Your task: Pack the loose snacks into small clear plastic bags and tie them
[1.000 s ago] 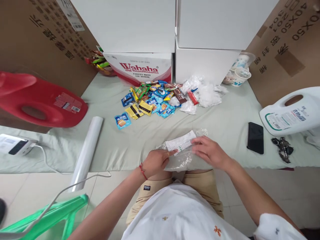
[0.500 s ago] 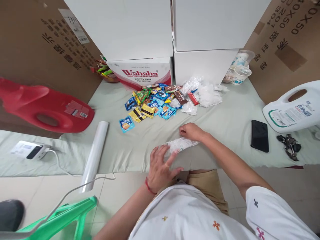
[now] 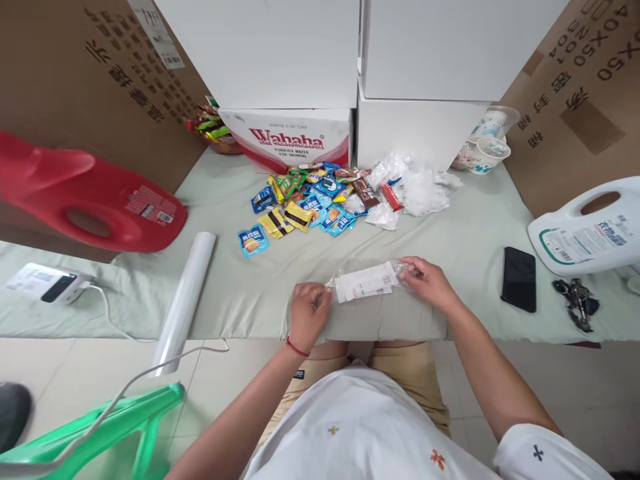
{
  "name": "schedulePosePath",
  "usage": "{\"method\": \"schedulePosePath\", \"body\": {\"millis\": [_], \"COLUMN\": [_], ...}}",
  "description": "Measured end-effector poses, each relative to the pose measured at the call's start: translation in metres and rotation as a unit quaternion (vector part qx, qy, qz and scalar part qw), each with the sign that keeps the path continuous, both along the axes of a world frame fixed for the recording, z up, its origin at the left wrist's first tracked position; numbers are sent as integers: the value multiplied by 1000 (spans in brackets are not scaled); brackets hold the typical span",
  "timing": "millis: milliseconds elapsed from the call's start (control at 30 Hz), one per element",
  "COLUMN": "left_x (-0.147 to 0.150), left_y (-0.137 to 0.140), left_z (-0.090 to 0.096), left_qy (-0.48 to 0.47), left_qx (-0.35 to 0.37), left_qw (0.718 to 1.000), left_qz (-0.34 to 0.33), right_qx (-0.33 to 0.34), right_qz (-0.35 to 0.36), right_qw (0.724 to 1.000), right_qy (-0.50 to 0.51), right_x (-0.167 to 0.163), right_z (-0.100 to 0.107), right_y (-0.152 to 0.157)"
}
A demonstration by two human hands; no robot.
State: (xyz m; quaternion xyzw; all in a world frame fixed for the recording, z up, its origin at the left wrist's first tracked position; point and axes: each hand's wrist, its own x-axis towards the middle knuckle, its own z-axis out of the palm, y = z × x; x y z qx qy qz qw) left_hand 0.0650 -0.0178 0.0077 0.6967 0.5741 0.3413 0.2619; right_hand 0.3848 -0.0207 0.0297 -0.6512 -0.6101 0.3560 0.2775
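A clear plastic packet with a white printed label (image 3: 365, 283) stretches between my two hands, close to the table's front edge. My left hand (image 3: 309, 313) pinches its left end with curled fingers. At the other end, my right hand (image 3: 424, 279) grips the crinkled clear plastic between thumb and fingers. What lies inside the packet, under the label, I cannot make out. Beyond my hands is a pile of small wrapped snacks (image 3: 327, 193), blue, yellow, green and brown. Crumpled clear plastic bags (image 3: 420, 190) lie against the pile's right side.
A red jug (image 3: 100, 200) and a white plastic roll (image 3: 185, 300) are on the left, near a white device (image 3: 47, 283) with a cable. To the right are a phone (image 3: 519, 279), keys (image 3: 577, 303) and a white jug (image 3: 590, 223). Boxes (image 3: 295, 137) wall the back.
My left hand has gone from spread fingers to a pinch on the packet's left end. My right hand has moved right and holds the other end. The packet's label now shows more fully.
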Motion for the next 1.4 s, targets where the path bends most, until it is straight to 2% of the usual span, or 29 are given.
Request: {"method": "schedulePosePath", "body": {"millis": [67, 167, 233, 300, 333, 367, 433, 500, 567, 633, 700, 800, 867, 967, 1067, 1167, 1300, 1367, 1400], "left_x": [-3, -11, -16, -16, -13, -8, 8, 27, 42, 50, 51, 45, 39, 34, 33, 36, 27, 15, 9], "left_y": [7, 17, 18, 13, 9, 4, -1, -2, 3, 7, 6, -3, -10, -18, -19, -17, -17, -17, -17], "left_z": [-7, -11, -5, 7, 14, 20, 29, 29, 21, 11, 1, -7, -9, -10, -11, -10, -8, -9, -10], "left_qy": [51, 112, 128, 122, 115, 111, 121, 159, 197, 218, 224, 220, 214, 205, 204, 203, 161, 109, 89], "left_qx": [-13, -4, 47, 139, 189, 233, 272, 237, 170, 115, 94, 98, 103, 104, 101, 97, 95, 111, 118], "left_qw": [997, 984, 972, 960, 957, 957, 954, 940, 930, 926, 927, 930, 933, 938, 940, 940, 946, 963, 974], "left_qz": [55, 136, 192, 211, 188, 136, -29, -185, -259, -284, -288, -279, -272, -261, -256, -257, -265, -221, -171], "right_qx": [-19, -3, 14, 15, 13, 14, 27, 43, 39, 12, -32, -78, -74, -54, 3, 88, 81, 94, 112], "right_qz": [-56, -91, -100, -98, -93, -84, -52, -17, -26, -78, -121, -108, -115, -174, -205, -146, 21, 66, 83], "right_qw": [998, 983, 968, 959, 958, 960, 968, 983, 994, 997, 992, 991, 988, 974, 972, 985, 980, 975, 973], "right_qy": [-38, -158, -229, -265, -270, -269, -243, -180, -94, -21, 5, 24, 72, 137, 119, -4, -180, -192, -182], "right_x": [-1, -1, -2, -3, -4, -5, -7, -8, -6, -5, -4, -4, -5, -9, -30, -71, -119, -125, -124], "right_z": [-10, -16, -15, -14, -14, -14, -15, -14, -10, -7, -7, -13, -18, -18, -7, 4, 2, -5, -8], "right_y": [7, 19, 22, 21, 19, 18, 15, 13, 12, 10, 8, 5, 5, 8, 11, 9, -3, -12, -16]}}
